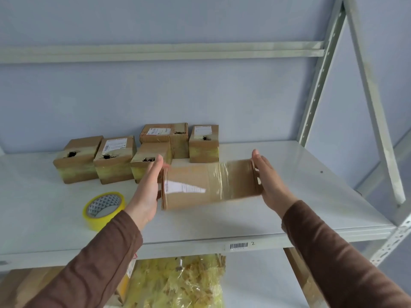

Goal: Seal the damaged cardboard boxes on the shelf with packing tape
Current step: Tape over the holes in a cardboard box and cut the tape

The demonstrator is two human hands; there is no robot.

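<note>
Long cardboard box (209,185) sits between both hands above the shelf (300,196), near its front edge, clear tape banding its middle. Left hand (148,192) and right hand (270,183) press flat against its two ends, fingers straight. Tape roll (104,210) lies left of it; five torn boxes (115,158) behind.

**Cardboard, clear tape and painted metal**

The box (209,185) held between the flat hands is matt brown cardboard, wrapped round its middle with a band of glossy clear tape (220,178) that catches the light, and it carries a white paper label. The boxes behind (115,160) are the same dull cardboard, torn rough at their holes. The tape roll (104,210) looks shiny yellowish plastic. The shelf (289,196) is smooth pale painted metal. Both sleeves (329,252) are brown knit cloth.
</note>
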